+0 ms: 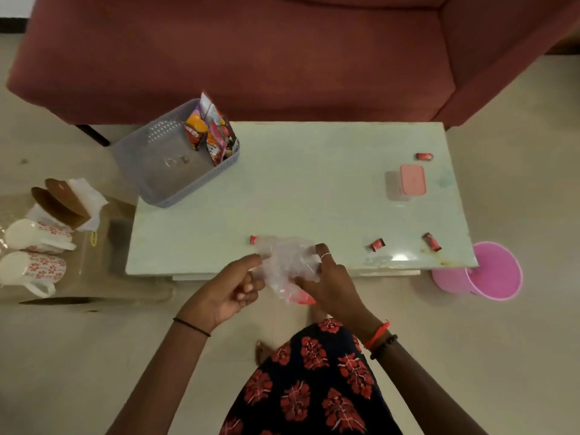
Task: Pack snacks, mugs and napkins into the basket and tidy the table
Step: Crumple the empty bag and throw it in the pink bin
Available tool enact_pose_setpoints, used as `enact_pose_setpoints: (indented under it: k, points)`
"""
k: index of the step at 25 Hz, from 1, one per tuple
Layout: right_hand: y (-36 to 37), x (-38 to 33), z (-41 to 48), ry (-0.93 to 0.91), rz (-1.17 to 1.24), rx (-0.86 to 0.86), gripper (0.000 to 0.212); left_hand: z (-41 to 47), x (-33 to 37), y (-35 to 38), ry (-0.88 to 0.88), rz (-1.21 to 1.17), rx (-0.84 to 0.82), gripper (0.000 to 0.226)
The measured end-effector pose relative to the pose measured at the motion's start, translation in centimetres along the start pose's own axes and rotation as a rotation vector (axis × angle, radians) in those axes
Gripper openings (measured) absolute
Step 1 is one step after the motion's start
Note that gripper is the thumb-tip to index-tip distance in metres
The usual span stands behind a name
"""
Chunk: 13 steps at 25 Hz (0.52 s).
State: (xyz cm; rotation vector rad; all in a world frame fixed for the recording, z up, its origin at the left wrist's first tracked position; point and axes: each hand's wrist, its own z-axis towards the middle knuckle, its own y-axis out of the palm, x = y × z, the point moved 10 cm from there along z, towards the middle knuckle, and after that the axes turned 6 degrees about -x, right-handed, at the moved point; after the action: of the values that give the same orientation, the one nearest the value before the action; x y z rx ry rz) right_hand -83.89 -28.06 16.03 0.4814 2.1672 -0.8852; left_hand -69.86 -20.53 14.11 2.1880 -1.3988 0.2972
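Fingers of both hands, left hand (232,291) and right hand (329,285), pinch clear plastic bag (287,262) between them.

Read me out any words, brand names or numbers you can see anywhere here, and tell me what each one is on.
None can be read in full.
Snack packets in the basket: large printed lettering, too blurred to read.
Yellow sticker on the low glass table at left: dark marks, too small to read.
Small red candy wrappers on the table: print too small to read.
Pink-lidded box, mugs: no text visible.
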Motion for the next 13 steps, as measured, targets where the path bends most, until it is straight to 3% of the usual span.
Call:
enact_pose_setpoints:
  k: [3, 5, 7, 10, 13]
  points:
    - [-5.4, 5.5, -1.6, 0.108, 0.146, 0.209, 0.058, 1.7, 3.6, 1.8, 0.197, 0.276, 0.221, 0.039]
    - [-9.6, 9.4, -3.0, 0.162, 0.11, 0.336, 0.063, 2.7, 5.7, 4.2, 0.304, 0.316, 0.29, 0.038]
    - [-13.5, 14.1, -4.5, 0.228, 0.138, 0.391, 0.058, 5.0, 6.0, 7.6, 0.297, 0.363, 0.28, 0.028]
    - [-19.7, 22.6, -6.3, 0.345, 0.256, 0.446, 0.031, 9.8, 4.5, 14.9, 0.253, 0.423, 0.221, 0.02]
    - [-27.1, 31.8, -8.9, 0.414, 0.341, 0.63, 0.018, 15.6, 1.9, 23.9, 0.195, 0.461, 0.143, 0.02]
